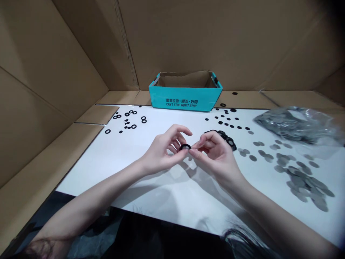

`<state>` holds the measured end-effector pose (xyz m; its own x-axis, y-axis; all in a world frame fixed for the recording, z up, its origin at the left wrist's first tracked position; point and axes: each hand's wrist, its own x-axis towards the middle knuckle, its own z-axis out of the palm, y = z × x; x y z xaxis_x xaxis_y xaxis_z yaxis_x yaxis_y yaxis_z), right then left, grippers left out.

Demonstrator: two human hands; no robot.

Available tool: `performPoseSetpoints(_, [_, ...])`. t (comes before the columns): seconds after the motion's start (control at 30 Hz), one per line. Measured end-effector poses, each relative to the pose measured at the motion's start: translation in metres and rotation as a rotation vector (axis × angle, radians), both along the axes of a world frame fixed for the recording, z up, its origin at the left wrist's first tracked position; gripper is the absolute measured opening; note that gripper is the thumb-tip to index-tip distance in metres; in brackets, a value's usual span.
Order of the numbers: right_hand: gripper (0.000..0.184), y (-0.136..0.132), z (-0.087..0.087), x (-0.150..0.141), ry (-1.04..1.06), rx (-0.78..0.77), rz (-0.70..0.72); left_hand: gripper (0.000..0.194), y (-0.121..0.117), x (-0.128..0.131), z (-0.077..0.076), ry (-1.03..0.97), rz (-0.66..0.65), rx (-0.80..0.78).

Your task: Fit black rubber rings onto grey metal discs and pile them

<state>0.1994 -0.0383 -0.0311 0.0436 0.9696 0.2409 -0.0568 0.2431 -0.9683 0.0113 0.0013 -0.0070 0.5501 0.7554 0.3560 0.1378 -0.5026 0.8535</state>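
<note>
Over the middle of the white table (161,194), a small black ring (185,146) with a grey centre is held between both hands. My left hand (171,145) grips its left and lower edge, thumb below and the forefinger arched above. At the ring's right edge, the thumb and fingertips of my right hand (212,151) pinch together on it. Just behind my right hand lies a heap of black rings with grey centres (229,141), partly covered by the fingers. Whether the grey piece is fully seated in the held ring is too small to tell.
A turquoise box (185,99) stands at the back. Loose black rings (134,126) lie at the left, small black discs (226,124) at the back right. Many grey discs (299,181) spread at the right beside a clear plastic bag (293,126). Cardboard walls (215,43) enclose the table.
</note>
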Motion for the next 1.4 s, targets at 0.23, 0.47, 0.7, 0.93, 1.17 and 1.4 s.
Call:
performPoseSetpoints(0.23, [0.036, -0.002, 0.000, -0.003, -0.073, 0.066, -0.021, 0.029, -0.002, 0.003, 0.000, -0.015, -0.019, -0.070])
performPoseSetpoints(0.47, [0.039, -0.001, 0.002, -0.001, 0.030, -0.016, 0.018, 0.030, 0.001, 0.000, -0.002, -0.030, -0.033, -0.007])
performPoseSetpoints(0.7, [0.056, 0.003, 0.008, 0.006, 0.268, -0.411, 0.266, 0.041, 0.009, -0.003, -0.005, -0.097, -0.152, 0.207])
performPoseSetpoints(0.93, [0.061, 0.001, 0.009, 0.002, 0.275, -0.452, 0.315, 0.044, 0.007, -0.002, -0.008, -0.152, -0.145, 0.246])
performPoseSetpoints(1.17, [0.055, 0.000, 0.010, 0.002, 0.271, -0.413, 0.313, 0.048, 0.007, -0.005, -0.006, -0.106, -0.159, 0.303])
performPoseSetpoints(1.4, [0.052, -0.002, 0.006, -0.002, 0.245, -0.263, 0.148, 0.032, -0.001, 0.000, -0.007, -0.029, -0.076, 0.147])
